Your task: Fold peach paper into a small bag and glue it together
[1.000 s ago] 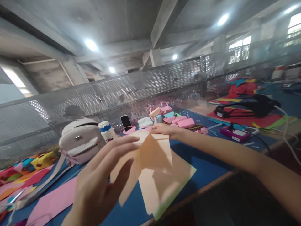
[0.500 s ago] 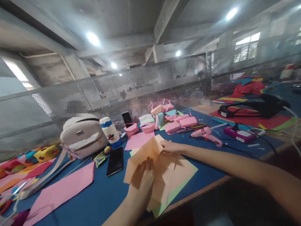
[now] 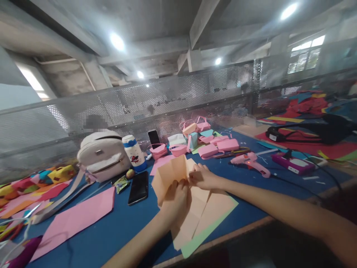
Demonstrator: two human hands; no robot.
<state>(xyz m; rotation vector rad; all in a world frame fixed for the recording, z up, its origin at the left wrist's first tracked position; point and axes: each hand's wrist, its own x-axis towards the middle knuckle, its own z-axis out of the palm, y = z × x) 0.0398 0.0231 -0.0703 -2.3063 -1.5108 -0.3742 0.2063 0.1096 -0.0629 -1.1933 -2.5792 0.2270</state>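
Observation:
A sheet of creased orange paper (image 3: 170,172) stands partly folded up between my hands. My left hand (image 3: 176,197) has its fingers curled on the paper's lower fold. At the fold's right side, my right hand (image 3: 202,176) pinches the paper with bent fingers. Beneath lie more light orange sheets (image 3: 189,219) with visible crease lines, and a green sheet (image 3: 212,227) shows along their edge. A pink sheet (image 3: 160,163) lies just behind the folded paper. The fingertips of both hands are partly hidden by the paper.
Left of my hands lie a black phone (image 3: 138,188), a snack packet (image 3: 122,184) and a pink sheet (image 3: 80,219). A white backpack (image 3: 103,158) and a bottle (image 3: 134,154) stand behind. Pink paper baskets (image 3: 178,149), a pink glue gun (image 3: 251,162) and a purple box (image 3: 292,163) sit further right.
My left hand has gone from flat, stretched fingers to curled ones on the paper. The orange paper's folded sides now stand up more around it. The view has shifted slightly.

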